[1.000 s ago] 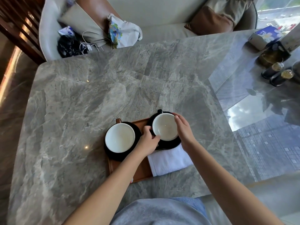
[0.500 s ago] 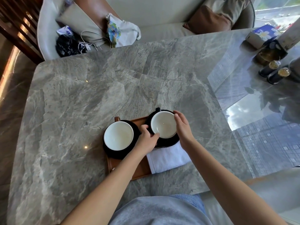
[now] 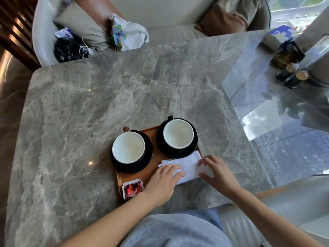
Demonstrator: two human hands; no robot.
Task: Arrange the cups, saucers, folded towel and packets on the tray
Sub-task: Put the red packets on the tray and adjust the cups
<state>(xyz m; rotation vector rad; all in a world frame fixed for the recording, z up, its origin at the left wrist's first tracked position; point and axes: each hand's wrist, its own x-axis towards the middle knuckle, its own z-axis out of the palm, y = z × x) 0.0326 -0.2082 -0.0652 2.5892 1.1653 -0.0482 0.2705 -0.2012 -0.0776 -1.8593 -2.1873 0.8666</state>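
Note:
A brown tray (image 3: 153, 152) lies near the table's front edge. On it stand two white-lined cups on black saucers: the left cup (image 3: 128, 147) on its saucer (image 3: 147, 157), the right cup (image 3: 178, 133) on its saucer (image 3: 160, 141). A folded white towel (image 3: 188, 166) lies at the tray's right front, hanging over its edge. A red and black packet (image 3: 132, 188) sits at the tray's front left corner. My left hand (image 3: 163, 180) rests flat on the towel's left end. My right hand (image 3: 215, 172) touches the towel's right side with spread fingers.
The grey marble table (image 3: 89, 107) stretches away behind the tray. Small dark bottles (image 3: 292, 75) and a blue box (image 3: 277, 34) stand at the far right. A sofa (image 3: 160, 16) with bags, cables and cushions lies beyond the far edge.
Both hands have left the right cup and saucer and come down to the towel. The packet at the tray's front left has come into sight.

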